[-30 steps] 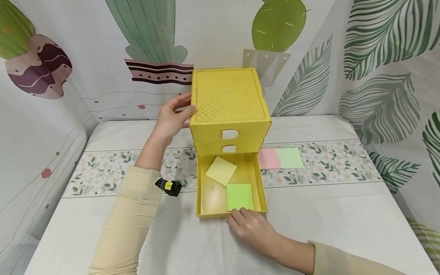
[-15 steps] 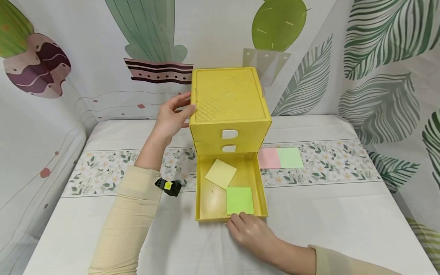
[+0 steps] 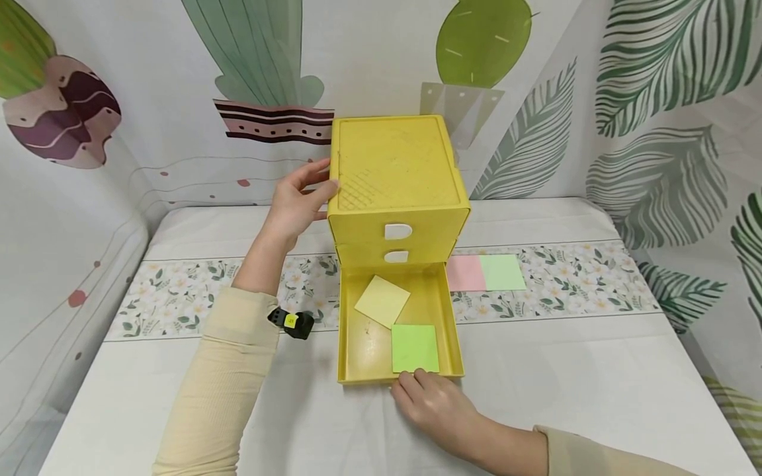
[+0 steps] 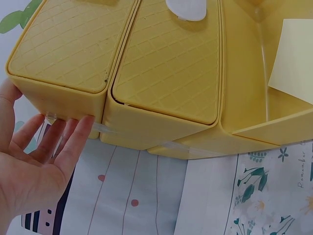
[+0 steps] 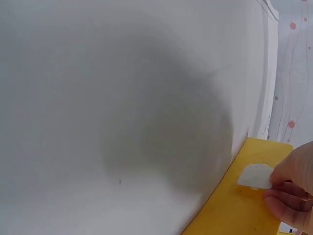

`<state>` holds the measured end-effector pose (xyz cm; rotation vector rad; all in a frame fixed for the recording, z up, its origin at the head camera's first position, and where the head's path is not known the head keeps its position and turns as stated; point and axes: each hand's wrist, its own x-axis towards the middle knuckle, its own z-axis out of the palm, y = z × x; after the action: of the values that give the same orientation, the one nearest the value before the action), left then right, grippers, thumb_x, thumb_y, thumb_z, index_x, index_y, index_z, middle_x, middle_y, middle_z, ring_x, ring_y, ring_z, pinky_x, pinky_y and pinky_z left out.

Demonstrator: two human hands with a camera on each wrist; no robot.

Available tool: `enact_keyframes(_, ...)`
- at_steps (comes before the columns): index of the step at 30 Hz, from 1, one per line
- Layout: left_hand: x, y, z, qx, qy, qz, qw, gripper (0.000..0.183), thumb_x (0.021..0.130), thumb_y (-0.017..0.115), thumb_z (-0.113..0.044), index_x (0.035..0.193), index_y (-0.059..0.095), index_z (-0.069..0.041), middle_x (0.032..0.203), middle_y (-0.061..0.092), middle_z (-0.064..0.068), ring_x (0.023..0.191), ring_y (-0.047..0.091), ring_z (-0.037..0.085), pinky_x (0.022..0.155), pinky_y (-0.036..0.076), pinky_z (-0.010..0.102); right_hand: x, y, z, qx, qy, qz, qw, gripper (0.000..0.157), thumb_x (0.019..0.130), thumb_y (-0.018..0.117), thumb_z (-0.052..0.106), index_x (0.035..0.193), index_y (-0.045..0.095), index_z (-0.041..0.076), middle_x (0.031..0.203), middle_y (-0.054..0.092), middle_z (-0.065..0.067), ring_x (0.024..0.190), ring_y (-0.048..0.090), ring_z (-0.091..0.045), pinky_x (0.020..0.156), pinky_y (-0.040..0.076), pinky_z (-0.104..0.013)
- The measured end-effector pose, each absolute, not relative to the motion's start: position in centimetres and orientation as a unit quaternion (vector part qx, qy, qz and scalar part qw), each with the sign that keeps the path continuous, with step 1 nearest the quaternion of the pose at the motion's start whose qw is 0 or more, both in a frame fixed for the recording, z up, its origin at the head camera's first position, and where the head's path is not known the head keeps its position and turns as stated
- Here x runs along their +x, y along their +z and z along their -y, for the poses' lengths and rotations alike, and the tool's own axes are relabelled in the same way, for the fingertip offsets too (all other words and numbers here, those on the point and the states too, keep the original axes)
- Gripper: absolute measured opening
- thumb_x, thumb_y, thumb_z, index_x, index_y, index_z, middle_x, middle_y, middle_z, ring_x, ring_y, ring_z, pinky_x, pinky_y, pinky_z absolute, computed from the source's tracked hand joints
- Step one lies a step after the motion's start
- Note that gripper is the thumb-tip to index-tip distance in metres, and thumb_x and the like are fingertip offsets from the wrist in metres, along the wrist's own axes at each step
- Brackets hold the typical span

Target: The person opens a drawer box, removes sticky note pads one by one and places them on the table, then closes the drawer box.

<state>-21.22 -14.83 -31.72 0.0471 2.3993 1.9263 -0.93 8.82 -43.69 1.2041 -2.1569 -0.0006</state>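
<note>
A yellow drawer cabinet [image 3: 393, 165] stands at the back of the table. Its bottom drawer [image 3: 363, 344] is pulled out toward me, while the two drawers above it are closed. My left hand [image 3: 297, 201] steadies the cabinet's left side, thumb by the top edge; in the left wrist view its fingers [image 4: 73, 142] lie against the side wall. At the drawer's front, my right hand [image 3: 437, 406] pinches the white handle [image 5: 256, 176] between thumb and curled fingers. Inside the drawer lie a pale yellow sticky note [image 3: 383, 302] and a bright green sticky note pad [image 3: 415, 348].
Right of the cabinet, a pink sticky note [image 3: 467, 274] and a pale green one [image 3: 503, 272] lie side by side on the floral strip of the white tablecloth [image 3: 565, 377]. A black wrist camera [image 3: 292, 322] sits on my left wrist. A printed curtain hangs behind.
The bottom drawer has slid slightly farther toward me, with my right hand on its handle and the notes inside it. It has been nearly still since half a second ago. My left hand stays put.
</note>
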Motion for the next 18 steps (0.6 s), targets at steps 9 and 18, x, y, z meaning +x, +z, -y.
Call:
enact_keyframes(9, -21.2, -31.7, 14.9, 0.015, 0.627, -0.779, 0.031, 0.046, 0.089, 0.061, -0.03, 0.133, 0.049, -0.029, 0.129, 0.05, -0.001, 0.109, 0.055, 0.016, 0.078, 0.056, 0.031, -0.6, -43.0, -8.9, 0.467, 0.015, 0.828, 0.31, 0.042, 0.096, 0.025, -0.004, 0.083, 0.063, 0.007, 0.077, 0.057, -0.001, 0.06, 0.052, -0.012, 0.051, 0.049, -0.019)
enact_keyframes(18, -21.2, -31.7, 14.9, 0.012, 0.629, -0.777, 0.033, 0.046, 0.089, 0.061, -0.03, 0.133, 0.049, -0.029, 0.129, 0.05, -0.001, 0.109, 0.055, 0.016, 0.078, 0.055, 0.031, -1.2, -39.9, -8.6, 0.473, 0.016, 0.813, 0.339, 0.032, 0.092, 0.035, -0.005, 0.075, 0.058, 0.009, 0.071, 0.05, 0.001, 0.058, 0.048, -0.013, 0.048, 0.039, -0.018)
